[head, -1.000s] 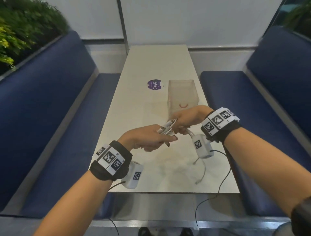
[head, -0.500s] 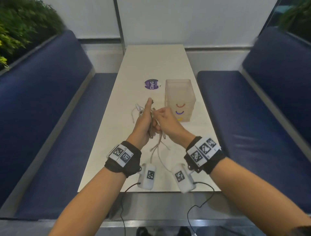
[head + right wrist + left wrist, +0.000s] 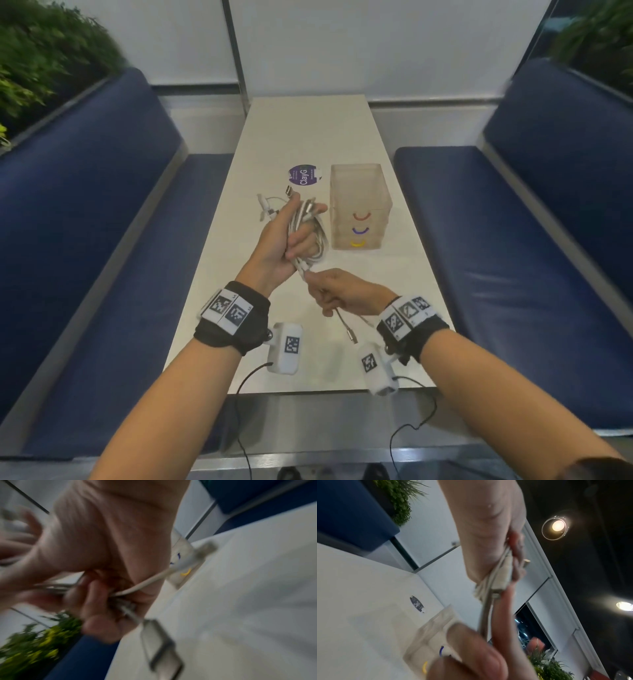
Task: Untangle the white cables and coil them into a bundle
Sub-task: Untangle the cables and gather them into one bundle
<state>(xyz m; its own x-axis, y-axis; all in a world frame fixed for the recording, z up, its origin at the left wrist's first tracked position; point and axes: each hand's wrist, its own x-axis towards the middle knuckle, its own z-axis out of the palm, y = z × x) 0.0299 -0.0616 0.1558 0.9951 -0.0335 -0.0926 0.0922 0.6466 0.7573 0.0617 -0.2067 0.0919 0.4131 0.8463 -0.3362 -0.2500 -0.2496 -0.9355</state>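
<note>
My left hand [image 3: 291, 236] is raised above the table, palm up, gripping a looped bundle of white cables [image 3: 308, 236]; plug ends [image 3: 265, 205] stick out past its fingers. The left wrist view shows those cables [image 3: 501, 574] pressed between palm and fingers. Just below and nearer to me, my right hand [image 3: 329, 291] pinches one strand coming out of the bundle. That strand's loose tail, ending in a metal plug [image 3: 351, 334], hangs under the hand. In the blurred right wrist view the strand [image 3: 142, 585] passes through curled fingers.
A translucent box [image 3: 358, 205] with red, purple and yellow curved handles stands on the white table [image 3: 308, 130], right of my hands. A round purple sticker [image 3: 303, 176] lies beyond them. Blue benches [image 3: 85, 240] line both sides.
My hands were together a second ago. The right hand has since drawn back toward me, pulling one strand out of the bundle, while the left hand turned palm up with the loops.
</note>
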